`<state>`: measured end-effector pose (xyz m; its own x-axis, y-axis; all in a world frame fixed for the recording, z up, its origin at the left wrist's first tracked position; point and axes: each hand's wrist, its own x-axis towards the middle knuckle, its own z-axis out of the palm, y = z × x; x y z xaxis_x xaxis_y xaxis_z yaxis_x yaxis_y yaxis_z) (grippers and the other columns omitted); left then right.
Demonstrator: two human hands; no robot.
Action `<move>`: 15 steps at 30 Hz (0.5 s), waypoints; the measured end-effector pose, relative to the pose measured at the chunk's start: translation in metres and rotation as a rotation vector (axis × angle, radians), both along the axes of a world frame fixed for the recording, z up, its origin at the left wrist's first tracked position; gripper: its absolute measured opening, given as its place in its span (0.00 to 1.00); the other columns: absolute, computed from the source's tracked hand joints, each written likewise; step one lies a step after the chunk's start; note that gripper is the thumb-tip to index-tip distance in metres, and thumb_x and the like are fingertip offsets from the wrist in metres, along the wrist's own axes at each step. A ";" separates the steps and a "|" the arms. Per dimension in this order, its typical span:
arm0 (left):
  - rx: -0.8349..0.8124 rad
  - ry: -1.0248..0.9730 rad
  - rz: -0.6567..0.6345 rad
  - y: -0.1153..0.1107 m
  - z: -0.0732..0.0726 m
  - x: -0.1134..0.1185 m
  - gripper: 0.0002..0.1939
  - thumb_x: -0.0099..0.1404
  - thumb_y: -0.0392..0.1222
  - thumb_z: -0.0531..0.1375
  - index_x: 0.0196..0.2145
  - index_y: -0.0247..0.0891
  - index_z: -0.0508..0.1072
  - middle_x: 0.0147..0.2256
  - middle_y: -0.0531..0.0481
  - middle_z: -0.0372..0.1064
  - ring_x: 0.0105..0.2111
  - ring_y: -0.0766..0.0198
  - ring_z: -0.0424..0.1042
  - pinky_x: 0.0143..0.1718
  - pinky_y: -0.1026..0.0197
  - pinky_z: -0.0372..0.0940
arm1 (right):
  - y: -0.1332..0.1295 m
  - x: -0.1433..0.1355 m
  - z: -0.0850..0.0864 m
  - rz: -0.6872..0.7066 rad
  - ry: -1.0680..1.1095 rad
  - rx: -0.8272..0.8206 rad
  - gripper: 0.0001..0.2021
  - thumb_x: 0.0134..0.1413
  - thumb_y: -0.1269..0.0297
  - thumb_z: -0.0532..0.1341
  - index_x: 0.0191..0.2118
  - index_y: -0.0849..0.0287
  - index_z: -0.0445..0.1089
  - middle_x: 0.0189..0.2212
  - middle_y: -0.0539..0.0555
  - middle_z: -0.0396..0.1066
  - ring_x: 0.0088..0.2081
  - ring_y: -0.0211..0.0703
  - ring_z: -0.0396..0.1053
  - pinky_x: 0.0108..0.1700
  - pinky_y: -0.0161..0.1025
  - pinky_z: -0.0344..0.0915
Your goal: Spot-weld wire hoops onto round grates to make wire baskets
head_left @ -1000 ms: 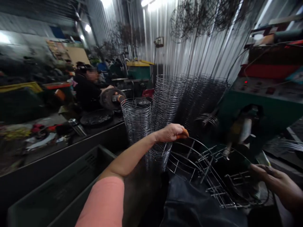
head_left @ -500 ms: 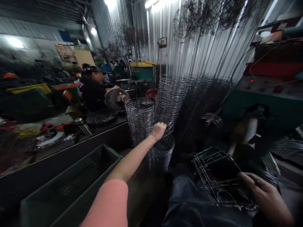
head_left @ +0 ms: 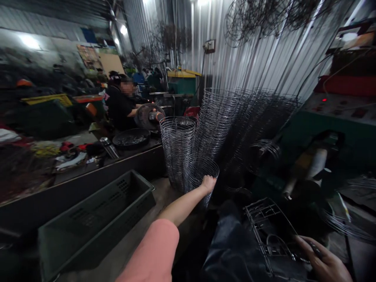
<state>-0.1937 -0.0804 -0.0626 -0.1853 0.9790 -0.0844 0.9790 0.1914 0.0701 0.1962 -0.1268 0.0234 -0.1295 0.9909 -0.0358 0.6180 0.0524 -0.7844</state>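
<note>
My left hand is closed on the near right rim of a round wire basket at the top of a short nested stack. Taller stacks of the same wire baskets stand behind it. At the lower right, my right hand has its fingers wrapped round a dark-handled tool, whose working end I cannot make out. Its fingertips are beside a rectangular wire frame lying over my dark apron; whether they grip the frame too is unclear.
A green plastic crate sits on the floor to the left. Beyond a low dark ledge are a fan, a steel flask, a black pan and a seated person. A green machine stands at the right.
My left hand has come down and slightly right, lowering a wire basket onto the short stack. My right hand stays by the wire frame, and the view has shifted a little.
</note>
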 end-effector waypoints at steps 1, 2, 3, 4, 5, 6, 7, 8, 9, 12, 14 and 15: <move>-0.011 -0.015 0.008 0.002 0.000 0.001 0.14 0.64 0.44 0.55 0.46 0.35 0.67 0.46 0.45 0.65 0.44 0.59 0.67 0.44 0.50 0.65 | -0.001 -0.002 0.001 -0.002 -0.007 0.000 0.20 0.32 0.45 0.61 0.29 0.53 0.76 0.33 0.51 0.76 0.39 0.54 0.72 0.32 0.36 0.69; -0.020 -0.033 0.016 0.003 0.001 0.003 0.15 0.64 0.44 0.55 0.46 0.35 0.66 0.46 0.45 0.65 0.44 0.59 0.67 0.44 0.50 0.65 | -0.002 -0.003 0.003 -0.007 -0.016 0.001 0.20 0.32 0.45 0.60 0.29 0.53 0.76 0.33 0.52 0.76 0.39 0.54 0.72 0.33 0.36 0.69; -0.028 -0.055 0.024 0.006 0.002 0.004 0.15 0.64 0.44 0.55 0.46 0.35 0.66 0.46 0.45 0.65 0.44 0.59 0.68 0.44 0.50 0.65 | -0.004 -0.005 0.005 -0.014 -0.024 0.005 0.20 0.32 0.44 0.60 0.29 0.53 0.76 0.33 0.52 0.76 0.39 0.55 0.72 0.33 0.37 0.68; -0.033 -0.080 0.031 0.008 0.004 0.005 0.15 0.64 0.44 0.55 0.46 0.35 0.66 0.46 0.44 0.65 0.44 0.59 0.68 0.44 0.50 0.65 | -0.006 -0.007 0.008 -0.022 -0.032 0.008 0.21 0.31 0.44 0.59 0.29 0.53 0.76 0.33 0.52 0.76 0.39 0.55 0.71 0.34 0.37 0.68; -0.035 -0.110 0.039 0.010 0.006 0.005 0.15 0.64 0.44 0.56 0.47 0.34 0.66 0.46 0.44 0.65 0.43 0.59 0.68 0.44 0.50 0.66 | -0.008 -0.009 0.011 -0.029 -0.037 0.009 0.21 0.31 0.44 0.59 0.29 0.53 0.76 0.33 0.52 0.76 0.39 0.55 0.71 0.34 0.37 0.68; -0.034 -0.144 0.046 0.011 0.008 0.005 0.16 0.64 0.44 0.56 0.47 0.34 0.66 0.46 0.44 0.65 0.43 0.59 0.68 0.44 0.51 0.66 | -0.010 -0.010 0.013 -0.038 -0.038 0.012 0.21 0.30 0.44 0.59 0.29 0.53 0.76 0.33 0.52 0.76 0.39 0.55 0.71 0.34 0.38 0.68; -0.027 -0.181 0.054 0.012 0.010 0.004 0.16 0.64 0.44 0.56 0.47 0.35 0.66 0.46 0.44 0.65 0.43 0.59 0.68 0.44 0.51 0.66 | -0.013 -0.010 0.015 -0.048 -0.035 0.020 0.21 0.30 0.44 0.59 0.29 0.53 0.76 0.33 0.52 0.76 0.39 0.55 0.72 0.34 0.38 0.68; -0.014 -0.222 0.063 0.011 0.012 0.003 0.16 0.64 0.44 0.56 0.47 0.35 0.66 0.47 0.44 0.65 0.43 0.59 0.68 0.44 0.50 0.66 | -0.016 -0.010 0.017 -0.055 -0.028 0.032 0.21 0.31 0.44 0.59 0.29 0.53 0.76 0.32 0.52 0.76 0.39 0.55 0.72 0.34 0.38 0.69; 0.007 -0.265 0.070 0.009 0.013 0.003 0.16 0.64 0.44 0.56 0.47 0.35 0.66 0.47 0.44 0.65 0.44 0.59 0.67 0.45 0.49 0.65 | -0.020 -0.008 0.020 -0.060 -0.021 0.046 0.21 0.31 0.44 0.60 0.29 0.53 0.76 0.32 0.52 0.76 0.39 0.55 0.72 0.35 0.38 0.69; 0.119 -0.412 0.059 -0.005 0.016 0.007 0.17 0.64 0.43 0.56 0.48 0.34 0.66 0.49 0.40 0.64 0.50 0.53 0.63 0.51 0.45 0.59 | -0.035 0.002 0.026 -0.061 0.006 0.079 0.19 0.35 0.46 0.61 0.30 0.54 0.75 0.31 0.52 0.75 0.37 0.54 0.72 0.36 0.38 0.69; 0.200 -0.533 0.001 -0.021 0.014 0.022 0.21 0.63 0.46 0.55 0.52 0.34 0.64 0.51 0.38 0.63 0.53 0.52 0.61 0.54 0.47 0.55 | -0.046 0.009 0.028 -0.069 0.029 0.126 0.17 0.39 0.47 0.60 0.30 0.55 0.74 0.29 0.52 0.75 0.34 0.52 0.72 0.34 0.38 0.69; 0.223 -0.583 -0.043 -0.030 0.012 0.032 0.23 0.65 0.48 0.52 0.54 0.35 0.62 0.52 0.38 0.63 0.54 0.54 0.60 0.55 0.50 0.55 | -0.052 0.011 0.027 -0.093 0.036 0.167 0.17 0.40 0.47 0.60 0.30 0.55 0.73 0.28 0.52 0.74 0.33 0.51 0.72 0.32 0.37 0.69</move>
